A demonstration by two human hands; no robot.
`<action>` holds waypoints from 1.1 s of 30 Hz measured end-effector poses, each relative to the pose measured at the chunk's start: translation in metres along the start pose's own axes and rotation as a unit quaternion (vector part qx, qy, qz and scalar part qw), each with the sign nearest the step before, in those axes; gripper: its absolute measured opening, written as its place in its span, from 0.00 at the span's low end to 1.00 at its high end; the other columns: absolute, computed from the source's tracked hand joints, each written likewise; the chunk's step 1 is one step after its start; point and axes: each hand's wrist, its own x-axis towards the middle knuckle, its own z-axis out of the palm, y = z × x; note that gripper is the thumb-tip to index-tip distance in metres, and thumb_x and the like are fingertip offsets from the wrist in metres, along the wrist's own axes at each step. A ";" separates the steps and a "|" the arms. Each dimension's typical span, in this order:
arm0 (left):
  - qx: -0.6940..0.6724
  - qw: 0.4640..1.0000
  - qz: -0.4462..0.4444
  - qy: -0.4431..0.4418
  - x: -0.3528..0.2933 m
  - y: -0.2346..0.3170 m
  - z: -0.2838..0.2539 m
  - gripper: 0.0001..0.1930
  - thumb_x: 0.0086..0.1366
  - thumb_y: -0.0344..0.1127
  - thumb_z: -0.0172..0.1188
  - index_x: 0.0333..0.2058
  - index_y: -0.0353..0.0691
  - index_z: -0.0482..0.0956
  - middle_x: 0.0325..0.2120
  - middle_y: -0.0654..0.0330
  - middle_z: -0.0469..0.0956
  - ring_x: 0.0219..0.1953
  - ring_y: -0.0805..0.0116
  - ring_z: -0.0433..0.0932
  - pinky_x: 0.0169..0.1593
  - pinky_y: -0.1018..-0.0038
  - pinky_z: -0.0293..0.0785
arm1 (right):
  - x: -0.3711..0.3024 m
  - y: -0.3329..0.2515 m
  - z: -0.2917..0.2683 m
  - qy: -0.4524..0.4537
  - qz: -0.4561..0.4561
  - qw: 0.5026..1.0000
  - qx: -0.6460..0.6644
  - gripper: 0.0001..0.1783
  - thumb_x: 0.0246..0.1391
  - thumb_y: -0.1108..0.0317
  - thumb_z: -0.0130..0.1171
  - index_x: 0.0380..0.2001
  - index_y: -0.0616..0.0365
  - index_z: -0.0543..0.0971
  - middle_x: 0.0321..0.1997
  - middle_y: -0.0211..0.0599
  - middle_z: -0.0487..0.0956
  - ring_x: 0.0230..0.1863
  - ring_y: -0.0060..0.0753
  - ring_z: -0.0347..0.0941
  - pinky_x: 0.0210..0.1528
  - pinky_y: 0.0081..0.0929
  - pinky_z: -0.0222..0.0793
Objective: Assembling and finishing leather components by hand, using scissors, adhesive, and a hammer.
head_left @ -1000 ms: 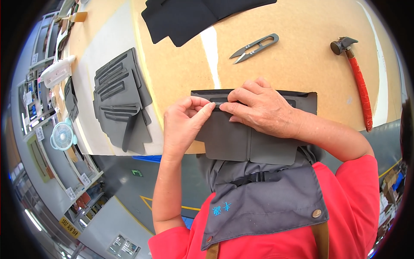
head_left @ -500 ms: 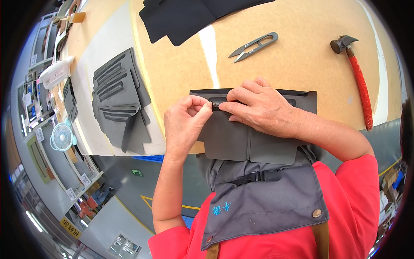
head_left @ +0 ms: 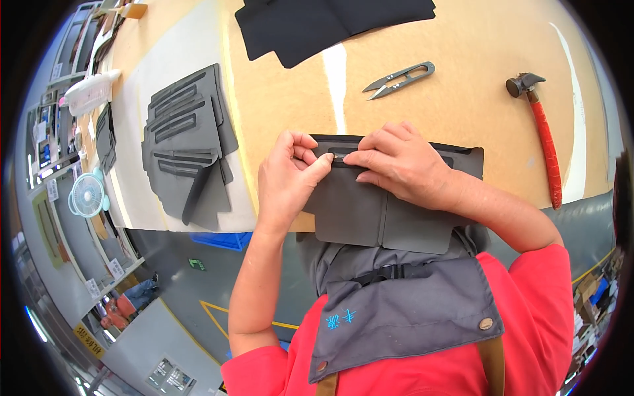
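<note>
A dark grey flat panel (head_left: 347, 211) with a folded seam down its middle lies at the table's front edge, partly overhanging toward my apron. Near its black far edge runs a narrow framed slot, mostly covered by my fingers. My left hand (head_left: 290, 175) is curled, its thumb tip pressed at the slot's left end. Close beside it, my right hand (head_left: 403, 165) pinches the slot's edge with thumb and forefinger, the other fingers bent over the panel. A small light spot shows between the two thumbs; I cannot make out what it is.
Thread snips (head_left: 399, 80) lie beyond my hands. A hammer with a red handle (head_left: 545, 142) rests at the right. Several similar slotted grey panels (head_left: 185, 145) are stacked at the left. Black pieces (head_left: 337, 23) lie at the far side, and a blue crate (head_left: 224, 241) stands below the table.
My left hand has shifted slightly right, and its forefinger has lifted off the thumb. My right hand keeps its pinch at the slot. The view has turned a little.
</note>
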 end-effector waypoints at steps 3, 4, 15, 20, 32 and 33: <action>-0.067 0.997 -0.025 -0.025 0.004 0.001 -0.003 0.13 0.59 0.30 0.71 0.40 0.36 0.77 0.24 0.66 0.78 0.26 0.79 0.80 0.31 0.80 0.75 | 0.003 -0.001 -0.018 0.018 0.055 0.997 0.051 0.17 0.54 0.66 0.70 0.47 0.52 0.82 0.44 0.35 0.78 0.50 0.42 0.73 0.54 0.40 0.69; -0.072 0.997 -0.021 -0.024 0.004 0.001 -0.005 0.13 0.59 0.30 0.71 0.40 0.36 0.77 0.24 0.66 0.78 0.26 0.79 0.80 0.31 0.80 0.75 | 0.003 -0.001 -0.028 0.034 0.094 0.992 0.079 0.15 0.56 0.66 0.68 0.48 0.53 0.82 0.45 0.38 0.78 0.50 0.45 0.74 0.55 0.41 0.70; -0.116 0.991 -0.044 -0.050 0.003 -0.001 -0.007 0.11 0.68 0.35 0.67 0.44 0.40 0.77 0.30 0.66 0.79 0.30 0.77 0.82 0.33 0.80 0.77 | -0.068 -0.003 -0.104 0.084 0.303 0.949 -0.032 0.20 0.58 0.65 0.67 0.53 0.56 0.79 0.52 0.40 0.79 0.56 0.44 0.74 0.59 0.38 0.69; -0.078 0.996 -0.016 -0.045 -0.001 0.015 -0.007 0.17 0.65 0.37 0.70 0.49 0.38 0.78 0.34 0.64 0.80 0.33 0.75 0.82 0.36 0.78 0.79 | -0.075 0.004 -0.099 0.001 0.309 0.946 -0.093 0.21 0.51 0.64 0.71 0.46 0.59 0.78 0.44 0.42 0.79 0.51 0.46 0.73 0.55 0.39 0.68; 0.091 0.946 0.128 -0.283 0.046 0.085 0.048 0.12 0.63 0.34 0.71 0.40 0.31 0.83 0.28 0.66 0.81 0.34 0.80 0.78 0.41 0.77 0.75 | -0.031 -0.017 -0.088 0.167 0.183 0.969 -0.023 0.08 0.57 0.73 0.68 0.39 0.60 0.79 0.34 0.36 0.79 0.36 0.33 0.77 0.42 0.30 0.73; 0.090 0.946 0.125 -0.286 0.049 0.085 0.047 0.12 0.63 0.34 0.71 0.40 0.31 0.83 0.28 0.66 0.81 0.34 0.80 0.78 0.41 0.77 0.75 | -0.033 -0.023 -0.084 0.149 0.247 0.950 0.120 0.07 0.59 0.74 0.67 0.38 0.60 0.80 0.34 0.36 0.79 0.35 0.30 0.77 0.41 0.27 0.74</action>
